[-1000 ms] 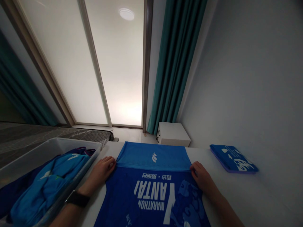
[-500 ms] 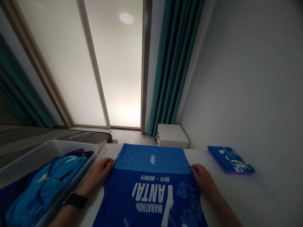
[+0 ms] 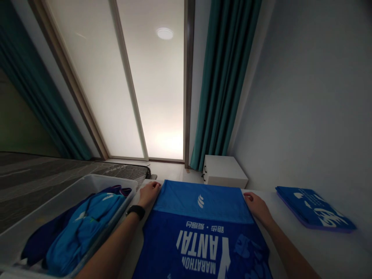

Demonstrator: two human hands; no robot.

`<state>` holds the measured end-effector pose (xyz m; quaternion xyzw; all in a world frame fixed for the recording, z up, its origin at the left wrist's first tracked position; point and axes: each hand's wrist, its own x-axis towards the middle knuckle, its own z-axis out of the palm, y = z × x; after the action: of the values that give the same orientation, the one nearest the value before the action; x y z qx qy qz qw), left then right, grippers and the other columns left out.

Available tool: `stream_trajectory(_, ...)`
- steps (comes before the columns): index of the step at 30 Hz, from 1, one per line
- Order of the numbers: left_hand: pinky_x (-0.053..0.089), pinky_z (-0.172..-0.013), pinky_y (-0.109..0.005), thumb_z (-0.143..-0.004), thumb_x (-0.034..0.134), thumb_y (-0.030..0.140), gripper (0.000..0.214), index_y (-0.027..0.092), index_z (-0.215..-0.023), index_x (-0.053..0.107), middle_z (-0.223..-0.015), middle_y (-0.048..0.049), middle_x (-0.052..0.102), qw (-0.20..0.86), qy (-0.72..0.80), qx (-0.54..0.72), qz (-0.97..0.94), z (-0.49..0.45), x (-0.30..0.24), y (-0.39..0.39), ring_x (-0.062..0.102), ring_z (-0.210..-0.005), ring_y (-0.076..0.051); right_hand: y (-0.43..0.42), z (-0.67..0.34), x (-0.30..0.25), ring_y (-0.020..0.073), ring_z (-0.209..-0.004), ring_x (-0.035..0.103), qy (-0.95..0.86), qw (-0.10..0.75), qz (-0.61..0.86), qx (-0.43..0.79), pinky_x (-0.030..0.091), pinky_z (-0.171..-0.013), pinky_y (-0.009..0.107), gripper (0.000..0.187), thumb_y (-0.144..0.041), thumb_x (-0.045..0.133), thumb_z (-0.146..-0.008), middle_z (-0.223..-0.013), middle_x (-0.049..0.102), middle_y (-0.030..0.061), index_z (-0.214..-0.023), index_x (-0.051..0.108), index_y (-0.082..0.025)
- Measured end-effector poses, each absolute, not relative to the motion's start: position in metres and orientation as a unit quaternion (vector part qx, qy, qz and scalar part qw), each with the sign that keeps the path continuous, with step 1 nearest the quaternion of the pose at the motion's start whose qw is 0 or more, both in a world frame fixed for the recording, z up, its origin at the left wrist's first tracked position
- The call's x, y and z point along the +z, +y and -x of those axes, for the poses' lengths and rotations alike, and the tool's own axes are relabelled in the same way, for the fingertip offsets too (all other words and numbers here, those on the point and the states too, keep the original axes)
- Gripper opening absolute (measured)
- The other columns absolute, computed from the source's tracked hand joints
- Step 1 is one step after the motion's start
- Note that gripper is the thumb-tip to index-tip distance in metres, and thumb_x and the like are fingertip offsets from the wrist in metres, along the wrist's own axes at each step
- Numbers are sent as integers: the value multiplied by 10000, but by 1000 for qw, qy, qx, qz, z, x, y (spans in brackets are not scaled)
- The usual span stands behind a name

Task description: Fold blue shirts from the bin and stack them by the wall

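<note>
A blue marathon shirt (image 3: 200, 232) with white lettering lies flat on the white table (image 3: 314, 248), its lighter blue folded band at the far end. My left hand (image 3: 148, 192), with a dark watch on the wrist, grips the far left corner of that band. At the far right corner, my right hand (image 3: 255, 204) has its fingers curled on the cloth.
A grey plastic bin (image 3: 43, 217) at the left holds several crumpled blue garments (image 3: 81, 228). A folded blue shirt (image 3: 315, 212) lies at the right by the wall. Beyond the table stand a white cabinet (image 3: 225, 176), teal curtains and a dark mattress.
Both hands have slid forward from the band's near seam to its far corners. The view has shifted slightly.
</note>
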<state>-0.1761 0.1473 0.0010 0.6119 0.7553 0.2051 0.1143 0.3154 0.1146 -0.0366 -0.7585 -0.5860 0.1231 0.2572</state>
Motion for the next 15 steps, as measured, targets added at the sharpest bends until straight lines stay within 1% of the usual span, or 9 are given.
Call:
stream_trajectory(5,400,-872,-333,-921,464,359,301,263,-981,742,-1069,-38,749,127,761,196,-605,168,3,160,646,-1051,-248,125,-317,-45,239,-858,688,-577,258,765,128,465,-756,305,330,-364,417,-830,-894,745,66,-967,680,-221)
stream_trajectory(9,364,-932,-382,-933,446,384,317,270,-985,737,-1082,-47,746,131,770,193,-594,160,2,169,635,-1085,-268,133,-322,-52,231,-856,694,-573,267,762,139,475,-754,304,340,-366,411,-821,-889,748,53,-980,678,-229)
stream_trajectory(12,340,-961,-408,-922,468,448,320,285,-986,736,-1059,-37,751,139,768,192,-595,157,1,173,635,-1080,-275,140,-326,-58,236,-847,695,-577,274,754,151,475,-746,314,347,-390,419,-811,-879,751,43,-981,684,-243)
stream_trajectory(15,335,-966,-400,-896,505,509,319,298,-941,739,-1032,-11,756,151,760,193,-602,156,1,175,641,-1060,-264,144,-326,-61,246,-848,694,-573,280,757,146,477,-738,322,360,-442,418,-819,-876,750,58,-946,683,-234)
